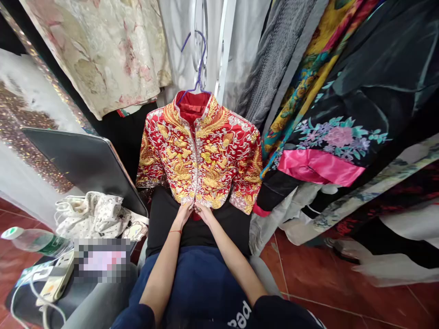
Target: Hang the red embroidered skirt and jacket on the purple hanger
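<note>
A red jacket (206, 157) with gold and silver embroidery hangs in front of me on a purple hanger (199, 68). Its collar is upright and the red lining shows at the neck. At the bottom of the front opening, my left hand (186, 211) is closed on the left hem edge. Close beside it my right hand (203, 212) pinches the other hem edge. The two hands almost touch, and the fingertips are partly hidden. Black cloth (164, 224) lies beneath the jacket, across my lap.
Garments hang on both sides, including a black one with a pink cuff (318, 167). To the left stand a dark chair back (82, 160), a spotted white cloth (91, 214), a plastic bottle (37, 241) and a power strip (56, 278) with cables. Red tiles (308, 274) cover the floor.
</note>
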`<state>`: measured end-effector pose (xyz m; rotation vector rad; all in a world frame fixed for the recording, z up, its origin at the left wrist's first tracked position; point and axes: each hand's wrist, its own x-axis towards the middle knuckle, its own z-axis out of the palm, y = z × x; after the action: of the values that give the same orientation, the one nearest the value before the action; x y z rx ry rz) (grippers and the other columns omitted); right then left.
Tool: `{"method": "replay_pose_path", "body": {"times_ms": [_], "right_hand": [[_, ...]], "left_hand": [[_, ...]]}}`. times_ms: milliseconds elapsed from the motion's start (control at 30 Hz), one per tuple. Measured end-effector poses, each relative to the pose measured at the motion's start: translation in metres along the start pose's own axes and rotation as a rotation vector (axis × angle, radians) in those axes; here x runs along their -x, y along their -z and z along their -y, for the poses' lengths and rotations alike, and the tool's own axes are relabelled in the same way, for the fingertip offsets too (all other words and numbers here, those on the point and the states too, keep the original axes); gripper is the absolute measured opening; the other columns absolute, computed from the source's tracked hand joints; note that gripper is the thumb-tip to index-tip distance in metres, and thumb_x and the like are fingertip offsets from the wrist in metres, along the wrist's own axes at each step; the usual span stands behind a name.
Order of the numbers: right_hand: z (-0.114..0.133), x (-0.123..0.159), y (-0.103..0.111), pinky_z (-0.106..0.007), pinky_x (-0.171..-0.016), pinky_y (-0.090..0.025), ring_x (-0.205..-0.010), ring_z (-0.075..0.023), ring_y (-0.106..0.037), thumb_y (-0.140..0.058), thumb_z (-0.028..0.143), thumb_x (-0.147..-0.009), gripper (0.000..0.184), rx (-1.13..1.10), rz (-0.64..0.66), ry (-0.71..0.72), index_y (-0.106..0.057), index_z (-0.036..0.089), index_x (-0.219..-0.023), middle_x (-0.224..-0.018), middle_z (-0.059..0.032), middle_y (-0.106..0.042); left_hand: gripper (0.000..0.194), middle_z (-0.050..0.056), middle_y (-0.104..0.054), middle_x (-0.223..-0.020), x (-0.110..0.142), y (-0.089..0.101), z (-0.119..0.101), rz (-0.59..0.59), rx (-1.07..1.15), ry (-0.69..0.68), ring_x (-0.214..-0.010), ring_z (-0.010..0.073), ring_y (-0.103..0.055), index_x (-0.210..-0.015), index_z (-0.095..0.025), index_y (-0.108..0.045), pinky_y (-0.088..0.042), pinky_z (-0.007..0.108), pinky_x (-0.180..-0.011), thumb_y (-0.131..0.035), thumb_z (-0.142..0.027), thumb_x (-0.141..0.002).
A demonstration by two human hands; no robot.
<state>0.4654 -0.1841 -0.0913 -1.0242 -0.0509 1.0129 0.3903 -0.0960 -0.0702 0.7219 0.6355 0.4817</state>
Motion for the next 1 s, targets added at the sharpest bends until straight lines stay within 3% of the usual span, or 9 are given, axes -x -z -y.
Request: {"method": "replay_pose_path", "body": {"times_ms": [600, 833, 1000], "right_hand": [[0.007, 0.011, -0.007, -0.043, -0.090, -0.057, -0.107, -0.0217, -0.065, -0.063, 0.038, -0.096, 0.037, -0.103, -0.083, 0.018, -0.059, 0.017, -0.127, -0.126, -0.0091, -0.063], [0.016, 0.014, -0.023, -0.043, -0.090, -0.057, -0.108, -0.0218, -0.065, -0.063, 0.037, -0.096, 0.038, -0.137, -0.248, 0.053, -0.059, 0.017, -0.128, -0.127, -0.0092, -0.062], [0.019, 0.018, -0.035, -0.044, -0.092, -0.057, -0.109, -0.0224, -0.064, -0.063, 0.038, -0.096, 0.038, -0.122, -0.310, -0.062, -0.059, 0.017, -0.128, -0.128, -0.0094, -0.062]], "left_hand": [[0.028, 0.004, -0.071, -0.069, 0.002, 0.000, 0.007, 0.037, -0.006, 0.023, -0.065, 0.0115, -0.064, -0.077, -0.012, -0.072, -0.051, 0.024, -0.070, -0.091, -0.024, -0.060], [0.048, 0.008, -0.076, -0.101, 0.003, -0.003, 0.010, 0.046, 0.004, -0.024, -0.091, 0.0177, -0.070, -0.105, -0.016, -0.073, -0.052, 0.031, -0.090, -0.091, -0.021, -0.061], [0.035, 0.006, -0.073, -0.076, 0.002, 0.000, 0.010, 0.010, 0.006, 0.010, -0.070, 0.0136, -0.067, -0.087, -0.011, -0.073, -0.053, 0.025, -0.072, -0.092, -0.027, -0.061]]}}
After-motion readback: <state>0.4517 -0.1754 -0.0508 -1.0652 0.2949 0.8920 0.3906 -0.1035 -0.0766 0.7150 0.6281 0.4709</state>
